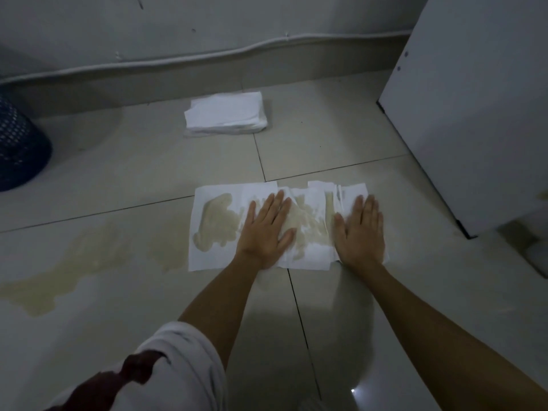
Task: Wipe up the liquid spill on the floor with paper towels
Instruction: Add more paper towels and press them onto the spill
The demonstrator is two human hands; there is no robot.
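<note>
Several white paper towels [219,229] lie spread flat on the pale tiled floor, soaked through in yellowish-brown patches. My left hand [265,229] presses flat on the middle of them with straight fingers. My right hand [360,232] presses flat on the towels' right end, fingers straight too. A yellowish liquid spill [89,259] spreads over the tiles to the left of the towels, uncovered. A stack of clean white paper towels [226,114] sits further back near the wall.
A dark blue perforated basket [17,146] stands at the far left. A white cabinet [474,99] rises at the right, close to the towels. The wall with a baseboard cable [178,59] runs along the back. My bent knee in white cloth [166,369] shows at the bottom.
</note>
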